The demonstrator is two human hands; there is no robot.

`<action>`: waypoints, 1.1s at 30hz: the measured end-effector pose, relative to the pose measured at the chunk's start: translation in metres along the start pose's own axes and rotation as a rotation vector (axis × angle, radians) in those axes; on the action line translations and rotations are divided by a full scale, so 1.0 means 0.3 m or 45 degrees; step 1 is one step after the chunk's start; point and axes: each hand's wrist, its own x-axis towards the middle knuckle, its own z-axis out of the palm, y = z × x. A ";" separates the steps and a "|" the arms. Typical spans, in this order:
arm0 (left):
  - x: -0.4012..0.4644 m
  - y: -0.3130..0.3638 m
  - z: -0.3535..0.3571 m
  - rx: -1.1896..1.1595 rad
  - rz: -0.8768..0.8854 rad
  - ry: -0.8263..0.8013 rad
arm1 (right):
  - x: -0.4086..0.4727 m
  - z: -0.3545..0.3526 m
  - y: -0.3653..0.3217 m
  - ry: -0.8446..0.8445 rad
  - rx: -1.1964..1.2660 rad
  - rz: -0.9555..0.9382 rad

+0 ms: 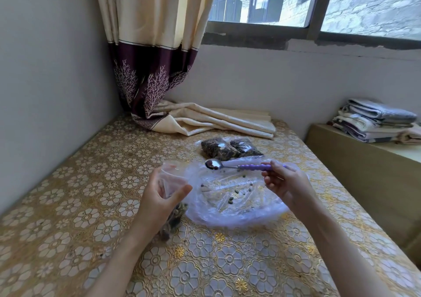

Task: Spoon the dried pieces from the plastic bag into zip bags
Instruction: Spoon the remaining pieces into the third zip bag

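Observation:
A clear plastic bag (239,208) lies spread on the table with a few dried pieces (231,200) scattered in it. My right hand (284,183) pinches the purple handle of a metal spoon (227,165), held level above the bag's far edge with its bowl pointing left. My left hand (159,201) grips a clear zip bag (173,180) by its upper part, mouth up. The zip bag's lower part, dark with dried pieces (175,217), hangs behind my palm, partly hidden.
Two filled zip bags (227,148) lie behind the plastic bag. The table (91,205) has a gold floral cover and stands against a wall at left. A curtain (205,121) drapes onto its far end. Folded cloths (376,121) sit on a cabinet at right.

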 end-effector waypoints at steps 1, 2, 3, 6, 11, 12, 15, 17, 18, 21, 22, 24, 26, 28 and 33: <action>0.001 -0.005 0.000 0.008 0.010 0.000 | -0.013 0.012 -0.018 -0.030 0.007 -0.030; 0.002 -0.007 0.000 0.017 0.025 0.003 | -0.028 0.026 -0.035 -0.068 0.014 -0.056; 0.003 -0.009 0.001 0.024 0.038 0.006 | -0.043 0.042 -0.052 -0.109 0.015 -0.080; 0.003 -0.010 0.005 0.024 0.046 0.005 | -0.089 0.091 -0.087 -0.249 -0.026 -0.140; 0.004 -0.005 0.004 0.015 0.078 0.014 | -0.155 0.166 -0.106 -0.469 -0.286 -0.325; 0.005 -0.004 0.005 0.012 0.076 0.018 | -0.162 0.175 -0.106 -0.504 -0.353 -0.352; 0.003 0.002 0.005 0.031 0.052 0.047 | -0.167 0.184 -0.104 -0.531 -0.452 -0.394; 0.000 0.002 0.003 0.033 0.056 0.046 | -0.161 0.181 -0.102 -0.502 -0.401 -0.412; 0.000 0.002 0.002 0.049 0.053 0.049 | -0.156 0.177 -0.099 -0.472 -0.345 -0.413; 0.000 0.002 0.001 0.060 0.045 0.061 | -0.129 0.149 -0.089 -0.329 -0.158 -0.382; 0.001 0.000 0.001 0.050 0.049 0.072 | -0.116 0.136 -0.082 -0.263 -0.135 -0.376; 0.002 0.003 0.002 0.036 0.059 0.088 | -0.088 0.108 -0.064 -0.140 -0.161 -0.354; 0.001 0.006 0.002 0.027 0.052 0.097 | -0.061 0.081 -0.034 -0.063 -0.266 -0.307; 0.002 0.007 0.001 0.022 0.045 0.099 | -0.035 0.058 0.004 -0.024 -0.377 -0.243; 0.003 0.010 0.000 0.027 0.060 0.098 | 0.013 0.029 0.066 0.034 -0.407 -0.117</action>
